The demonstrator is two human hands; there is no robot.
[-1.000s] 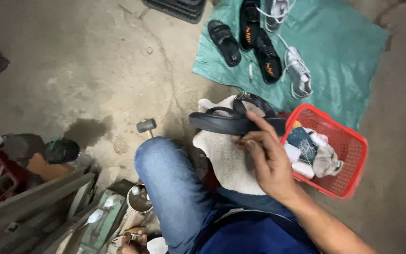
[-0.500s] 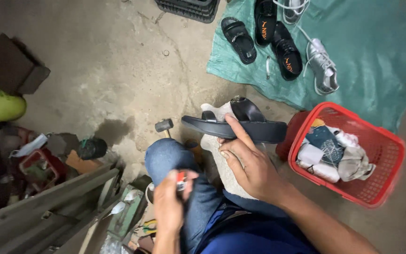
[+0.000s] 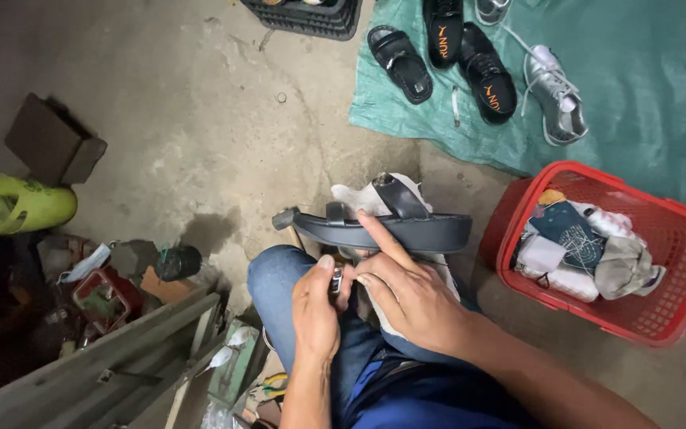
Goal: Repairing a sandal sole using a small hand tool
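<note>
Head view: black sandal [image 3: 383, 226] lies sole-side toward the person on the knee, centre — propped there so the right hand [image 3: 406, 290] steadies it, forefinger stretched along the sole. Left hand [image 3: 317, 314] is closed round a small dark object [image 3: 335, 280], just beside. Red basket [image 3: 605, 250] to the right.
</note>
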